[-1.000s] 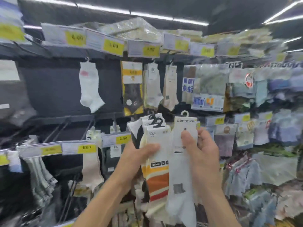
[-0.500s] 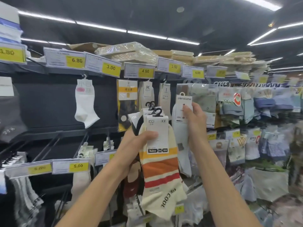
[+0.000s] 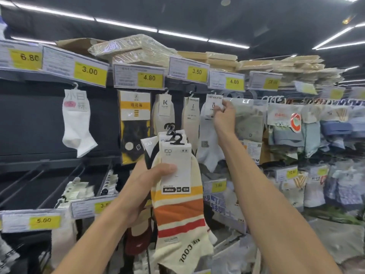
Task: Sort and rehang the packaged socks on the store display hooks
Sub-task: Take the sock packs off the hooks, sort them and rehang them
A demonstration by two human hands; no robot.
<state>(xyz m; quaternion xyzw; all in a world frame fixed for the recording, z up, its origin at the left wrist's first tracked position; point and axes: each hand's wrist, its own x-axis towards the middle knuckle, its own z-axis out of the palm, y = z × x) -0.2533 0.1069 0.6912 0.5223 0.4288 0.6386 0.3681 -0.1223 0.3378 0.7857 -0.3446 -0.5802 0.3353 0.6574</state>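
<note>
Left hand [image 3: 146,186]: grip holds a bunch of sock packs [image 3: 177,210], striped pair foremost; right hand [image 3: 224,117]: grip pinches the card of a white sock pack [image 3: 211,149], high beneath a 4.80 price tag [image 3: 227,81].

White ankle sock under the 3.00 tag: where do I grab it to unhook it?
On the white ankle sock, pinch the flat header card from the front, just below its hook. The card faces outward and hangs alone; the soft fabric below would likely stretch.

Sock bundle [image 3: 177,214] in L hand [image 3: 142,186], sock pack [image 3: 209,147] in R hand [image 3: 225,117] above-right
</note>
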